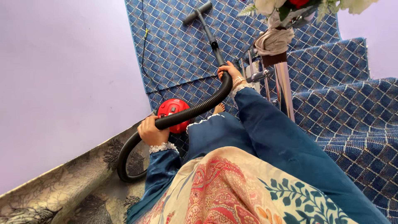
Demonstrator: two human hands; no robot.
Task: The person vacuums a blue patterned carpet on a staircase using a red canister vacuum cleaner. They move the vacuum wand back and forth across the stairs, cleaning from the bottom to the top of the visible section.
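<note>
**Item: vacuuming of carpeted stairs, view from the head, looking down**

- Left hand (150, 132): clenched around the black ribbed vacuum hose (195, 110), near the left of the scene, just beside the canister.
- Right hand (229, 72): wrapped around the far end of the hose where it joins the black wand (210, 36); grip looks firm.
- Floor nozzle (198, 12): far end of the wand, lying flat on the blue diamond-patterned carpet (174, 49) of the stair landing.
- Red canister vacuum (172, 111): sits below the hose, at the near edge of the blue carpet, partly covered by hose and hand.
- Hose loop: sags leftward over a grey floral carpet (70, 186).
- Step in hand, as judged: working the nozzle across the far landing.
- Next move, as judged: calls for the right hand to steer the wand while the left feeds slack so the hose does not tug the canister.

**Hidden or unclear**

- Where the hose enters the canister is not visible.
- A thin cord (143, 45) runs along the left carpet edge; its ends are cut off.
- A chrome railing post (284, 87) with cloth wrap and flowers (290, 8) blocks the steps on the right.
- A bare foot (219, 108) shows only in part.
</note>
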